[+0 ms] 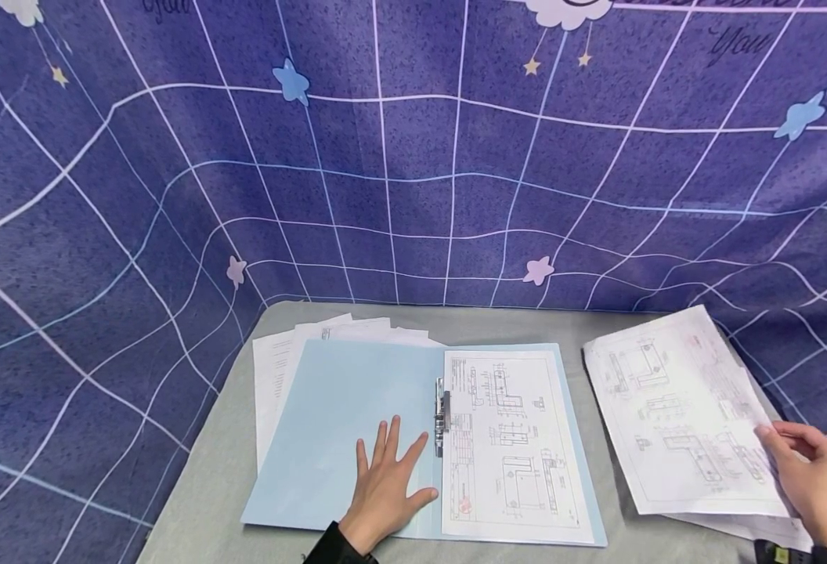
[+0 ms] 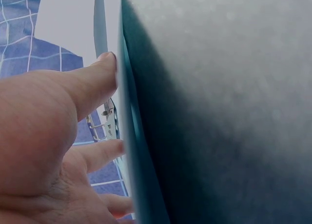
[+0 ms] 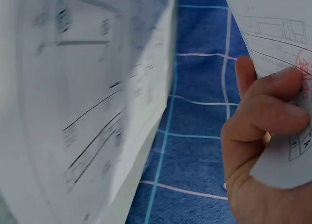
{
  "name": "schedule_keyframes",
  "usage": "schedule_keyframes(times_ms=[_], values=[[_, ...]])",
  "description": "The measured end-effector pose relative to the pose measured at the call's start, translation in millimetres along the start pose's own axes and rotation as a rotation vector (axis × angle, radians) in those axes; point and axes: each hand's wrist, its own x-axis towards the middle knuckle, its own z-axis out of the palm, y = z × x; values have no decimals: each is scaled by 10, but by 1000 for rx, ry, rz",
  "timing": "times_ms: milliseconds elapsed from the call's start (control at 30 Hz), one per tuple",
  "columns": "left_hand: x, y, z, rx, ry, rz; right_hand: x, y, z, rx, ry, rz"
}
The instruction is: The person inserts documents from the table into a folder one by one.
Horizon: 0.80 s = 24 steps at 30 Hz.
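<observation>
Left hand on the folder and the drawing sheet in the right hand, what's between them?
In the head view: the folder's metal clip, a clipped drawing page, then bare gray table.

Even, soft, bright light fills the head view, and shadows beneath the left hand (image 1: 385, 489) are faint. Wide-angle bending curves the backdrop (image 1: 413, 157) grid, most at nine and three o'clock. In the left wrist view the folder (image 2: 219, 112) is a dim close blur. In the right wrist view, sheets (image 3: 87, 97) at nine o'clock smear.
</observation>
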Motion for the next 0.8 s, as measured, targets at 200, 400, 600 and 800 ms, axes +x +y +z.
schedule_keyframes(times_ms=[200,400,600,800], values=[[4,7,-2,-3,-7,-5,-25,-134,29,227,31,111],[5,13,-2,-8,-10,-8,-69,-230,85,226,38,121],[9,16,-10,-11,-10,-5,-120,-270,180,208,29,116],[5,21,-18,-5,-3,1,-198,-326,292,123,-13,69]])
